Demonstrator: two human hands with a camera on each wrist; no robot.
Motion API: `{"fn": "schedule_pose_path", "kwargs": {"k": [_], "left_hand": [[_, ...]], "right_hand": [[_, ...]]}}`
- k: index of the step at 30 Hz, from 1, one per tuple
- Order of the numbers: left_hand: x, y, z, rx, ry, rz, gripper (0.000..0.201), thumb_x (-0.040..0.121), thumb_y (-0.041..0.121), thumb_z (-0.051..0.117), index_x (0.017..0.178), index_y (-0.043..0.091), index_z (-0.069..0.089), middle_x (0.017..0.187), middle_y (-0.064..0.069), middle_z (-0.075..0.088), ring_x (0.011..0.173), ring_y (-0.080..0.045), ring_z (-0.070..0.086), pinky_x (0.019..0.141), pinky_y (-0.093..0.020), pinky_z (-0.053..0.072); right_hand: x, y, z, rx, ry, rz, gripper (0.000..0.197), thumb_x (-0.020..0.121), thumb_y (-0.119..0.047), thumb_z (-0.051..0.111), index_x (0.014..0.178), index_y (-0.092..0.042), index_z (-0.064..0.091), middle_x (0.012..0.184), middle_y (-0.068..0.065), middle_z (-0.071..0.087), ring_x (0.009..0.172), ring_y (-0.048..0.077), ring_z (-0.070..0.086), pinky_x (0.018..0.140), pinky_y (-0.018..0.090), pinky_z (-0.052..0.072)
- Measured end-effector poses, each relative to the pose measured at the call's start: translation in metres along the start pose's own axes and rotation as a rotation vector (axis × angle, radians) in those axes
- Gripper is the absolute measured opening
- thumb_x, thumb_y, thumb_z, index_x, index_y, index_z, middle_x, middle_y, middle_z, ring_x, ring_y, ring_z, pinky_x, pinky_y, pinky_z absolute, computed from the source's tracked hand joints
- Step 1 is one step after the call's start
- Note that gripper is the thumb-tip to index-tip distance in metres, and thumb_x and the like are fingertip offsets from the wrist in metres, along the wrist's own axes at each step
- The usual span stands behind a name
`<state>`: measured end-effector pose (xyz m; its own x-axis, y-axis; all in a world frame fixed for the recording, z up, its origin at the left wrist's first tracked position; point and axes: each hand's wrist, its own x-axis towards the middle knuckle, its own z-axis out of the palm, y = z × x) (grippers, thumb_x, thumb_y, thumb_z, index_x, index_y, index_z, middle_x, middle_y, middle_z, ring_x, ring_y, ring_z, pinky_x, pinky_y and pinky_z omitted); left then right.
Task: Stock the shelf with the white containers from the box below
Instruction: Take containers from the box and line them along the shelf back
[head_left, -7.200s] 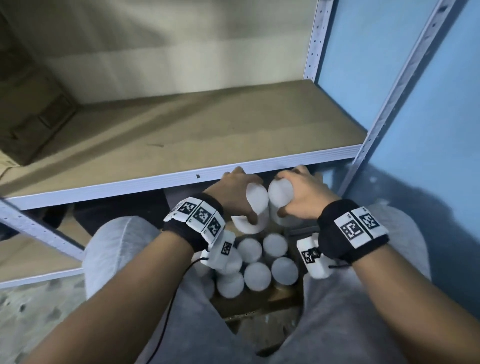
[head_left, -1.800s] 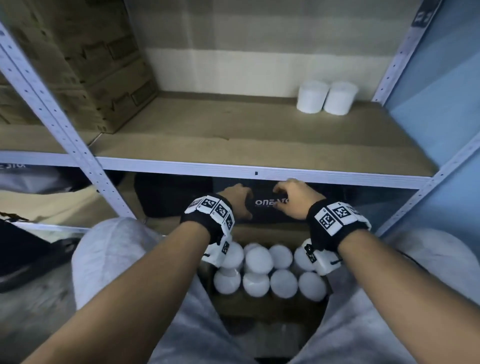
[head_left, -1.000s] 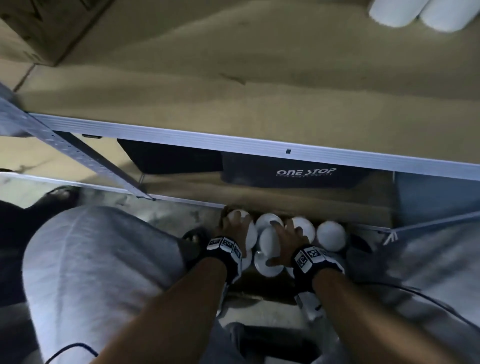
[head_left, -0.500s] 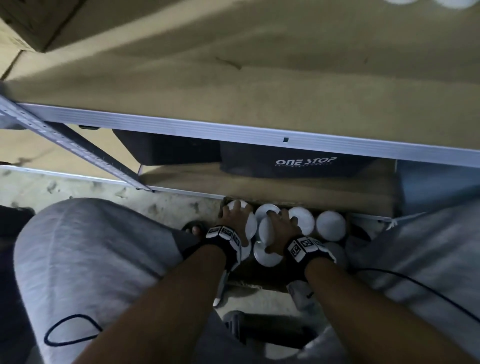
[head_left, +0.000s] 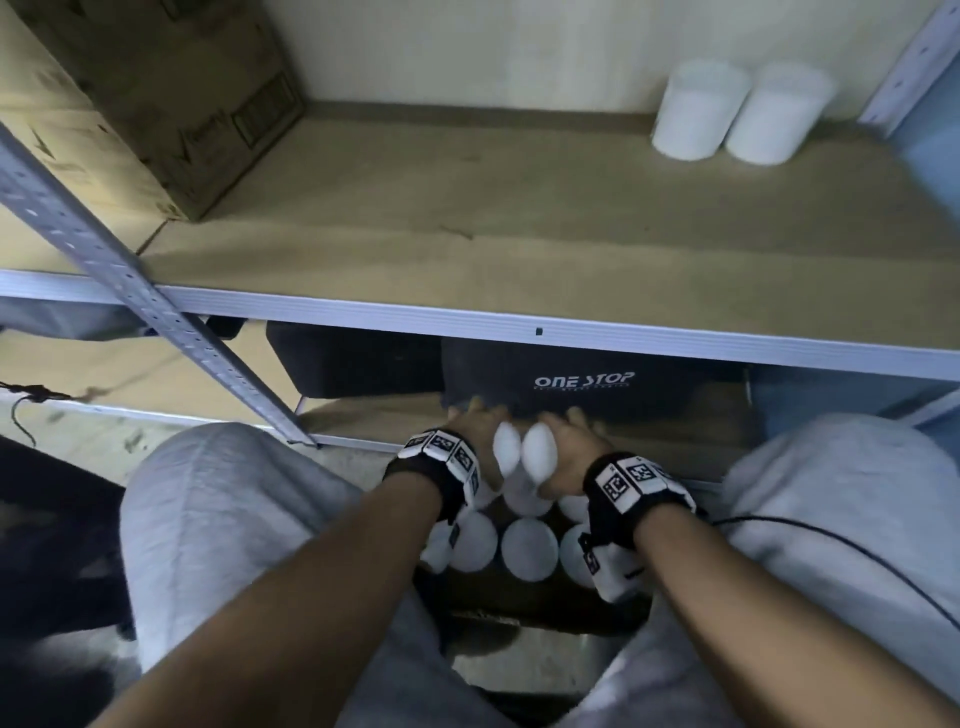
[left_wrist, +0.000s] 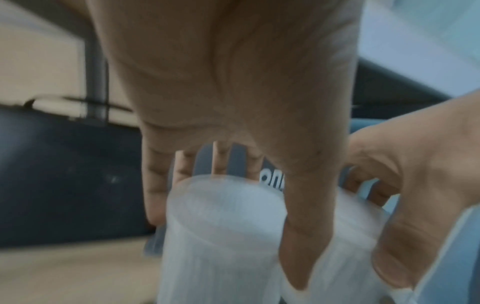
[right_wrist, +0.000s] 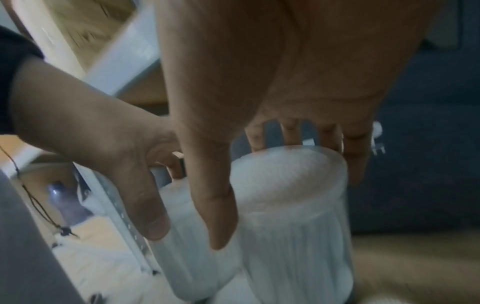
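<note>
From the head camera, I am holding one white container in each hand: my left hand (head_left: 475, 434) is gripping the left container (head_left: 505, 451), my right hand (head_left: 571, 447) the right container (head_left: 539, 457), both touching, just above the box (head_left: 519, 608). The shelf (head_left: 519, 249) is lying beyond and above my fingertips.

From the left wrist, my fingers (left_wrist: 153, 185) are curling round the far side, thumb near; the long axis looks upright, though motion blur is leaving that unsure.

From the right wrist, I am seeing the same wrap, thumb (right_wrist: 215, 205) pressing the near wall.
</note>
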<state>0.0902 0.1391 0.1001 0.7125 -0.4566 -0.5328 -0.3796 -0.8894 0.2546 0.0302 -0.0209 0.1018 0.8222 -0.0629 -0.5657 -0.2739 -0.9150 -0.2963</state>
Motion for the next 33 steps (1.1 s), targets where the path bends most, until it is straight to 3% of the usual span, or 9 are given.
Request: {"fn": "schedule_pose_path", "kwargs": {"k": [5, 9, 14, 20, 25, 33], "left_hand": [[-0.033, 0.019, -0.046, 0.060, 0.051, 0.011, 0.092, 0.056, 0.035, 0.085, 0.133, 0.024, 0.037, 0.129, -0.009, 0.039, 0.118, -0.042, 0.041, 0.088, -0.052, 0.049], [-0.058, 0.028, -0.077, 0.076, 0.109, 0.028, 0.091, 0.047, 0.040, 0.085, 0.126, 0.030, 0.042, 0.123, -0.004, 0.044, 0.113, -0.038, 0.048, 0.081, -0.045, 0.049], [-0.085, 0.030, -0.115, 0.034, 0.172, 0.079, 0.090, 0.051, 0.042, 0.084, 0.131, 0.032, 0.044, 0.128, -0.003, 0.045, 0.118, -0.028, 0.050, 0.095, -0.043, 0.049], [-0.122, 0.033, -0.161, 0.000, 0.249, 0.147, 0.080, 0.058, 0.034, 0.085, 0.130, 0.029, 0.050, 0.124, -0.001, 0.052, 0.113, -0.023, 0.055, 0.091, -0.035, 0.052], [-0.135, 0.028, -0.194, -0.032, 0.287, 0.157, 0.086, 0.054, 0.043, 0.084, 0.131, 0.033, 0.048, 0.135, 0.007, 0.050, 0.123, -0.017, 0.050, 0.101, -0.037, 0.047], [-0.133, 0.032, -0.231, -0.158, 0.407, 0.203, 0.080, 0.060, 0.036, 0.085, 0.131, 0.028, 0.050, 0.130, 0.008, 0.054, 0.117, -0.015, 0.052, 0.098, -0.033, 0.047]], "right_hand": [[-0.034, -0.016, -0.042, -0.043, 0.069, -0.023, 0.102, 0.058, -0.034, 0.083, 0.143, -0.033, 0.026, 0.144, 0.005, 0.024, 0.129, 0.039, 0.031, 0.097, 0.048, 0.045], [-0.056, -0.024, -0.071, -0.095, 0.121, -0.060, 0.102, 0.057, -0.035, 0.084, 0.143, -0.035, 0.028, 0.136, 0.005, 0.031, 0.127, 0.039, 0.035, 0.096, 0.047, 0.046], [-0.082, -0.037, -0.104, -0.082, 0.220, -0.132, 0.098, 0.052, -0.039, 0.084, 0.138, -0.038, 0.034, 0.135, 0.005, 0.035, 0.128, 0.039, 0.035, 0.100, 0.050, 0.042], [-0.112, -0.053, -0.139, -0.041, 0.341, -0.193, 0.104, 0.052, -0.038, 0.084, 0.143, -0.036, 0.033, 0.136, 0.006, 0.039, 0.125, 0.038, 0.040, 0.102, 0.040, 0.043], [-0.127, -0.061, -0.166, 0.033, 0.427, -0.254, 0.093, 0.052, -0.040, 0.083, 0.135, -0.039, 0.042, 0.137, 0.000, 0.044, 0.125, 0.031, 0.041, 0.099, 0.039, 0.044], [-0.128, -0.062, -0.198, 0.192, 0.576, -0.294, 0.080, 0.057, -0.037, 0.084, 0.130, -0.033, 0.053, 0.134, -0.003, 0.046, 0.125, 0.023, 0.044, 0.102, 0.040, 0.043]]}}
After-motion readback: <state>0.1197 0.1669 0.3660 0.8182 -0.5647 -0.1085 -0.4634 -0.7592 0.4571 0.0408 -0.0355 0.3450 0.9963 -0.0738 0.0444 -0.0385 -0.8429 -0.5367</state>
